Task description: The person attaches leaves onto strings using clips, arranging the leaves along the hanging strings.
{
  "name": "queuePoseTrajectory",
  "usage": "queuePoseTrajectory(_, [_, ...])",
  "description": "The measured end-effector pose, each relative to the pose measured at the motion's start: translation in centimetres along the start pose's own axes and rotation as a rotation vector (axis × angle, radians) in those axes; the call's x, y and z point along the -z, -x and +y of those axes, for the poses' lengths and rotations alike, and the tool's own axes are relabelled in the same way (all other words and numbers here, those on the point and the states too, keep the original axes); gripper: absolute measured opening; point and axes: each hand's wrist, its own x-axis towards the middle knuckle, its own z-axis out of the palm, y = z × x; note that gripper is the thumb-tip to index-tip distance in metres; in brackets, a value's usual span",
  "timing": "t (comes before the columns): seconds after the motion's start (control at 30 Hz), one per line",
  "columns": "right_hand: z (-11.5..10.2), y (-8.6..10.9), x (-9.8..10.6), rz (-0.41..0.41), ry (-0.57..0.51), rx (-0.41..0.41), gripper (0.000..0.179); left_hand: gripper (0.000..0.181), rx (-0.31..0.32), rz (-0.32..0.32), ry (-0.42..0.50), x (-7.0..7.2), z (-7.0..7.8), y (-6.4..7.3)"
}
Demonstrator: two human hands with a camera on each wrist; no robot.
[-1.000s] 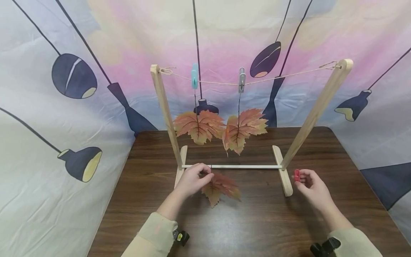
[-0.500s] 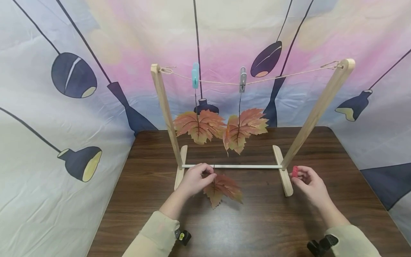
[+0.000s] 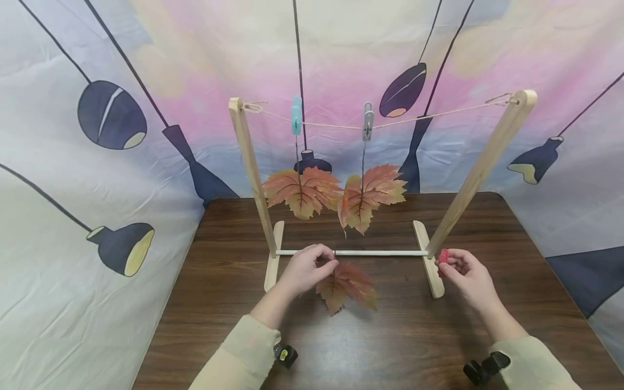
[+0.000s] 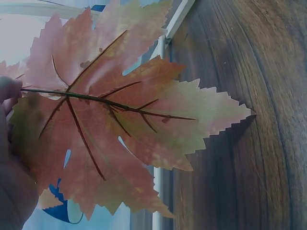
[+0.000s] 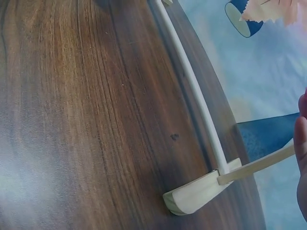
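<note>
My left hand (image 3: 308, 269) pinches the thin dark stem of an orange-red maple leaf (image 3: 348, 287), which hangs tip down above the table. In the left wrist view that leaf (image 4: 110, 105) fills much of the picture. Near the rack's right foot, my right hand (image 3: 469, 276) holds a red clothespin (image 3: 443, 262) between thumb and fingers. Two similar leaves hang from the string (image 3: 434, 115): the left leaf (image 3: 302, 192) by a light-blue clothespin (image 3: 296, 116), the right leaf (image 3: 372, 196) by a grey clothespin (image 3: 368, 122).
The wooden rack has a left post (image 3: 253, 173), a right post (image 3: 480, 173) and a low white rod (image 3: 380, 253) joining them. It stands on a brown wood-grain table (image 3: 370, 346). Behind it hangs a cloth (image 3: 195, 54) printed with dark lamps.
My left hand has moved a little to the right, carrying the leaf. My right hand has shifted slightly left and up with the red clothespin. The hanging leaves stay put.
</note>
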Motion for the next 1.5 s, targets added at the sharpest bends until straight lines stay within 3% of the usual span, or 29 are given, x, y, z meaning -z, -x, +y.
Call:
queuePoseTrajectory(0.27, [-0.9,-1.6,0.6,-0.031,-0.006,0.095,0.025,0.006,-0.026,0.001,-0.014,-0.6,0.6,-0.7])
queuePoseTrajectory(0.67, [-3.3,-3.8,1.1,-0.008,0.01,0.101,0.029,0.005,-0.021,-0.027,-0.004,-1.1,1.1,-1.7])
queuePoseTrajectory(0.73, [-3.7,-4.1,1.2,-0.009,-0.06,0.101,0.027,0.005,-0.023,-0.032,-0.002,-1.1,1.2,-1.8])
queuePoseTrajectory(0.93, [-4.7,-4.9,1.0,-0.052,-0.426,0.13,0.026,0.004,-0.042,-0.029,-0.015,-1.2,1.4,-2.2])
queuePoseTrajectory(1.2, [-6.1,-5.9,0.7,-0.042,-0.387,0.15,0.025,0.004,-0.042,-0.051,0.009,-1.5,2.0,-2.8])
queuePoseTrajectory(1.5, [-7.0,-6.8,0.2,-0.042,-0.505,0.155,0.03,0.005,-0.055,-0.059,0.02,-1.8,2.1,-3.0])
